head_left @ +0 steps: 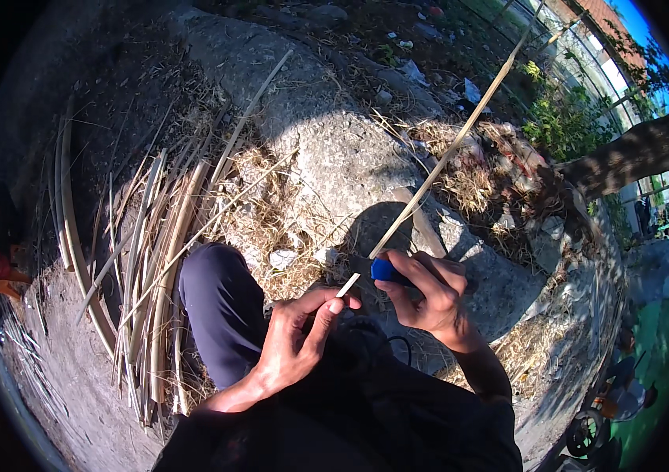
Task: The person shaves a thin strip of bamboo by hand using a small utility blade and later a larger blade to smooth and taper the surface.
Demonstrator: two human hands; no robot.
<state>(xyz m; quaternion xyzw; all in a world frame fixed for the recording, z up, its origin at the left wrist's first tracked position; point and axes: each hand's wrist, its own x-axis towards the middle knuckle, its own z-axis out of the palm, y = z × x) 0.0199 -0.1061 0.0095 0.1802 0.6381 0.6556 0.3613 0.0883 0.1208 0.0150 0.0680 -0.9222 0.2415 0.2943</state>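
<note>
My left hand (295,342) is closed, with a short pale strip of split bamboo (349,285) pinched between thumb and fingers, its cut end pointing up and right. Just right of it, my right hand (431,299) grips a small blue object (384,270), mostly hidden by the fingers, so its kind is unclear. A long bamboo strip (460,135) slants from beside the blue object toward the upper right. Whether my right hand also touches that strip cannot be made out. The two hands are close together but apart, above my lap.
A loose pile of long bamboo strips (169,236) lies on the ground to the left, beside my bent knee (220,303). Ahead is a large rough rock (342,149) with dry shavings (272,212) around it. A tree trunk (641,153) leans in at the right.
</note>
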